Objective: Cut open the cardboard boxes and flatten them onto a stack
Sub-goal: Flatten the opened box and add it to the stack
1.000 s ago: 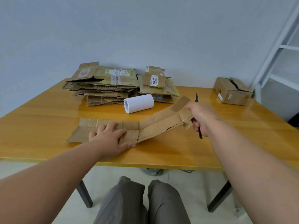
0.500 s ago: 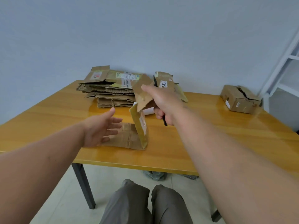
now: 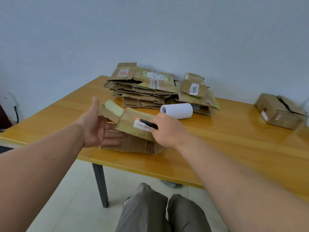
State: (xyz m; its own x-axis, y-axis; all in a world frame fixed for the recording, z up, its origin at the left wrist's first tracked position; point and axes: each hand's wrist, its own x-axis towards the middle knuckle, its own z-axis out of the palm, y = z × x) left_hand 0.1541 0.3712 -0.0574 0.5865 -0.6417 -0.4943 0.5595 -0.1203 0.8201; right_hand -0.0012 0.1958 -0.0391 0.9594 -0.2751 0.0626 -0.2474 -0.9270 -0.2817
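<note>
Table (image 3: 234, 144): wood-look top, glossy yellow-orange lacquer with reflections; leg (image 3: 100, 185) dark matt metal. Cut-open box (image 3: 133, 129), stack (image 3: 142, 91) and uncut box (image 3: 280, 113): matt brown corrugated cardboard, rough torn edges, strips of shiny tape, white paper labels. Roll (image 3: 177, 110): smooth white paper; cutter (image 3: 148, 124): black, smooth; trousers (image 3: 160, 213): grey matt cloth.

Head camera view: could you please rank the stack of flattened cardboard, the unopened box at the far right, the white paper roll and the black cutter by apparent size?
1. Stack of flattened cardboard, clearly largest.
2. Unopened box, though it is cut off by the frame edge.
3. White paper roll.
4. Black cutter, smallest; the right hand hides part of it.
</note>
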